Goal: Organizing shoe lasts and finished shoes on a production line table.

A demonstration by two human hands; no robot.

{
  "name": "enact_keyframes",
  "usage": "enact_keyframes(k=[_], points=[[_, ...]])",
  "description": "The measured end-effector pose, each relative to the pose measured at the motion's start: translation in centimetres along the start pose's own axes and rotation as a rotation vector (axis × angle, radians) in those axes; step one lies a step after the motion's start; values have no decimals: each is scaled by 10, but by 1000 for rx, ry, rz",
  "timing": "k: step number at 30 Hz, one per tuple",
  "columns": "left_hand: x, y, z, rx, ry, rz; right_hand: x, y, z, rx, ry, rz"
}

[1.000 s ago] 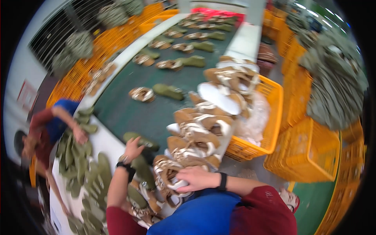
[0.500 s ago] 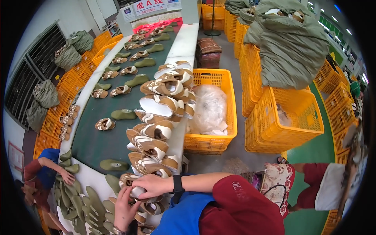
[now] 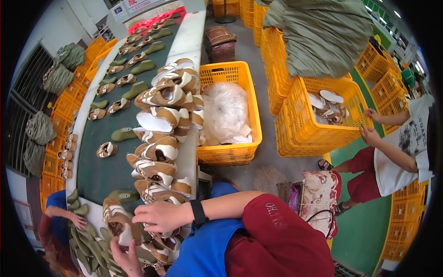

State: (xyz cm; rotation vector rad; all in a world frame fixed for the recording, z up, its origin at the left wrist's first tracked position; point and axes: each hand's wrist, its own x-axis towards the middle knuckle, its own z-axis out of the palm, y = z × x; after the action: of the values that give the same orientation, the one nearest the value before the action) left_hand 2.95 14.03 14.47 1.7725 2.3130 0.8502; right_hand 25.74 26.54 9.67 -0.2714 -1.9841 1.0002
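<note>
A brown and white shoe (image 3: 113,211), toe away from me and opening toward me, is at the near end of the table. My left hand (image 3: 128,259) grips its pale heel between thumb and fingers. My right hand (image 3: 161,216), with a black wristband, is beside the shoe, its fingers bent and apart; whether the fingertips touch the shoe I cannot tell. Under and beyond that hand runs a heap of similar shoes (image 3: 159,150) along the table's right edge. Green shoe lasts (image 3: 90,244) are piled to the left of my hands, and a single last (image 3: 123,196) lies just beyond the shoe.
Shoes and lasts stand in rows on the green belt (image 3: 87,147). A yellow crate (image 3: 256,115) with a clear plastic bag stands right of the table. Farther right, a person (image 3: 399,147) holds the rim of stacked crates (image 3: 295,124). Another person's hand (image 3: 78,220) reaches the lasts from the left.
The shoe is turned and moved left, now held by the heel in my left hand; my right hand has shifted left. The person at right has come to the crates, where shoes now show.
</note>
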Motion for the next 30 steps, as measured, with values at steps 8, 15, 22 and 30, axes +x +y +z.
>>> enact_keyframes(k=[8,15,22,30], points=[[54,-20,-8,-340,65,-155,-26,67,-49,-241,9,168],[131,-54,-2,26,104,-241,-32,82,-92,-169,-273,349],[201,-154,-6,317,56,-347,-1,83,-102,-107,-355,404],[253,-279,99,438,-63,-523,15,79,-111,-223,-274,523]])
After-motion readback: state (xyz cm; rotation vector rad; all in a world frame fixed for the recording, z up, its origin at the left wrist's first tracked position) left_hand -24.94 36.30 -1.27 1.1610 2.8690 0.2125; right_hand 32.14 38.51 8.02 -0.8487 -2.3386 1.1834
